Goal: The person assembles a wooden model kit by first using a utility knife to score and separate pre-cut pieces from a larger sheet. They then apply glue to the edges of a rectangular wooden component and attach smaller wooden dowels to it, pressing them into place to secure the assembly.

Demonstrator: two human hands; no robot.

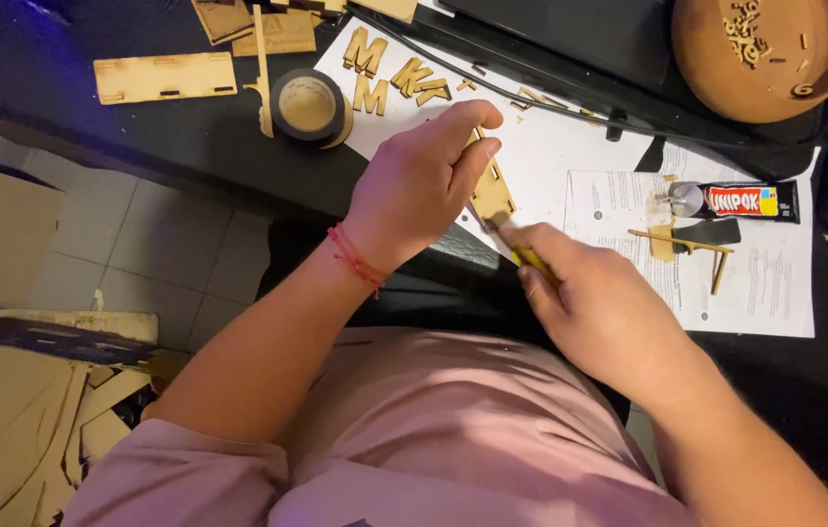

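My left hand (424, 181), with a red string around the wrist, pinches a small flat wooden piece (492, 195) with notched edges above the desk edge. My right hand (595, 303) grips a thin yellow-handled tool (529, 258) whose tip touches the lower corner of that piece. Both hands hover over white paper sheets (570, 146) on the black desk.
A black glue tube (746, 200) and a thin wooden frame part (683, 244) lie on the paper at right. Wooden letters (370, 73), a tape roll (309, 105) and flat wooden panels (165, 76) sit behind. A brown bowl (761, 54) holds small cutouts. Cardboard scraps (33, 429) lie on the floor.
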